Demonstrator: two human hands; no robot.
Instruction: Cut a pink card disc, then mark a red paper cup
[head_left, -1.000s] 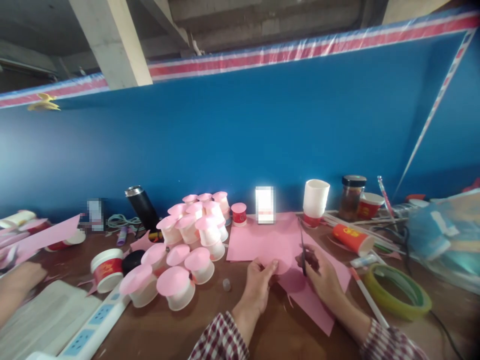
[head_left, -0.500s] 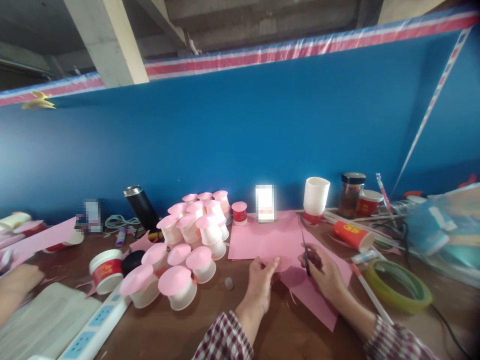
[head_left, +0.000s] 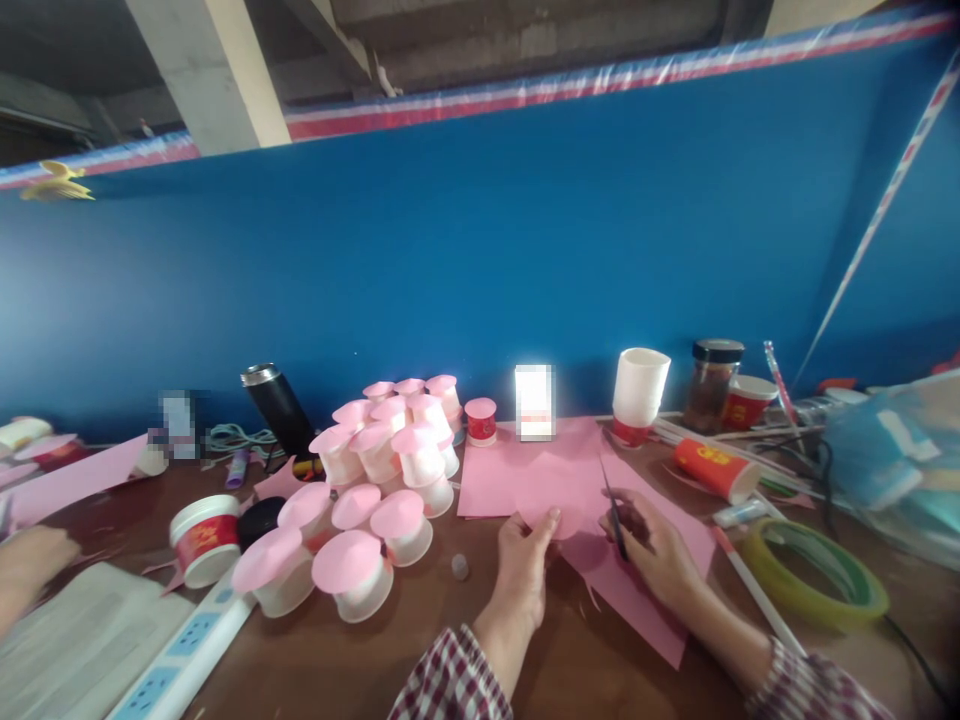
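Observation:
My left hand (head_left: 523, 572) pinches a piece of pink paper (head_left: 546, 490) between thumb and fingers; its outline blends into the pink sheets (head_left: 489, 478) behind it. In my right hand (head_left: 651, 545) is a pair of scissors (head_left: 616, 515), blades pointing up and away from me. Whether the blades are apart is hard to make out. Beneath the right hand another pink sheet (head_left: 656, 622) slants toward me, with a thin cut strip at its edge. To the left of my hands stand several white paper cups (head_left: 365, 596) topped with pink paper discs (head_left: 346, 562).
A white cup stack (head_left: 640, 390), a lidded jar (head_left: 712, 385), a red cup on its side (head_left: 712, 468) and a tape roll (head_left: 814, 578) lie to the right. A power strip (head_left: 187, 640) and black flask (head_left: 279, 412) are left. A co-worker's hand (head_left: 34, 570) is at far left.
The view has shifted slightly. The pink paper in my left hand has turned a little, with a corner showing higher. Both hands keep their grips.

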